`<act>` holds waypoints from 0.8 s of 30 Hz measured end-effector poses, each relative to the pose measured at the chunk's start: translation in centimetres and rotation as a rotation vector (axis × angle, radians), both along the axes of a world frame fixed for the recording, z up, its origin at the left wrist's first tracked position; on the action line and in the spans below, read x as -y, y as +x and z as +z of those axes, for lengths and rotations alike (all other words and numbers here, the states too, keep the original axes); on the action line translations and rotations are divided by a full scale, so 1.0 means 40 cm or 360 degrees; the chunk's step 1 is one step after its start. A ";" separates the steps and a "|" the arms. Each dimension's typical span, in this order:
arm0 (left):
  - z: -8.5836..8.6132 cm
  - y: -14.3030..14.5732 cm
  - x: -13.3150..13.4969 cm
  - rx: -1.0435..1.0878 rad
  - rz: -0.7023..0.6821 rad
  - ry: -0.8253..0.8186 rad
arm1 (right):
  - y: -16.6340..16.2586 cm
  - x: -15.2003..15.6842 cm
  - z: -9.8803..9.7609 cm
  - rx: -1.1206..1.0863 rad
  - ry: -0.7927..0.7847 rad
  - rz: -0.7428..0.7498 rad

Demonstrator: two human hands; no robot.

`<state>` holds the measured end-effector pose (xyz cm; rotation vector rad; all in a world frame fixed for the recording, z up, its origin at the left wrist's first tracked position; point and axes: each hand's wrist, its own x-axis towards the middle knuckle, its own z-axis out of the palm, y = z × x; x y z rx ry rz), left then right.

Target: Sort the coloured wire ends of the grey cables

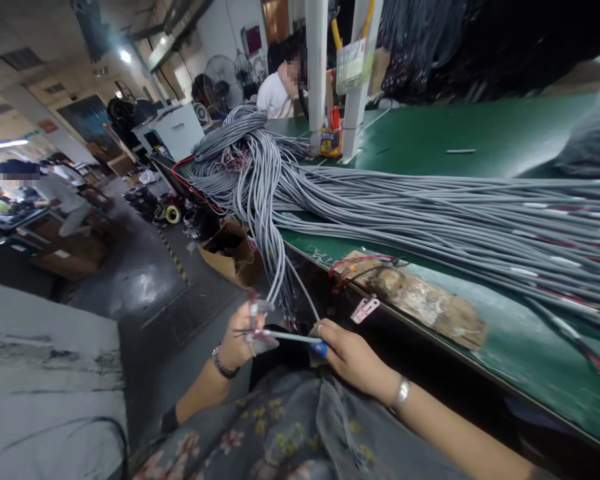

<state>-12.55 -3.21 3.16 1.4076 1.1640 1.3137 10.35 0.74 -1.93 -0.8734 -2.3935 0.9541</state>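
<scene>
In front of my body, my right hand [343, 353] is closed around a grey cable [293, 337], with something blue [320, 349] showing at its fingers. The cable's stripped end, with thin dark and red wires [247, 331], reaches across to my left hand [239, 335]. My left hand is closed too, its fingers partly wrapped in pale tape or cloth, and more grey cables [279, 283] come down to it. These cables hang over the table edge from a large grey cable bundle [267, 167].
Long cables with exposed wire ends cover the green table [520, 143]. A worn wooden board [420, 297] lies at the near edge. Below stands an open cardboard box [230, 257]. White posts [317, 73] rise from the table, and a person in white [276, 93] is behind it.
</scene>
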 end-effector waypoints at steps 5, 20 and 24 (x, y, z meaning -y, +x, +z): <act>-0.019 -0.023 -0.011 0.0795 0.0144 -0.0036 | 0.008 -0.004 -0.033 -0.0110 -0.0169 0.0054; -0.016 0.195 -0.070 0.0071 -0.0530 -0.0212 | -0.002 -0.003 -0.027 0.0104 -0.0053 0.0043; -0.071 0.206 -0.048 0.0085 -0.0359 -0.0548 | 0.017 0.004 -0.018 0.0060 -0.0305 0.0079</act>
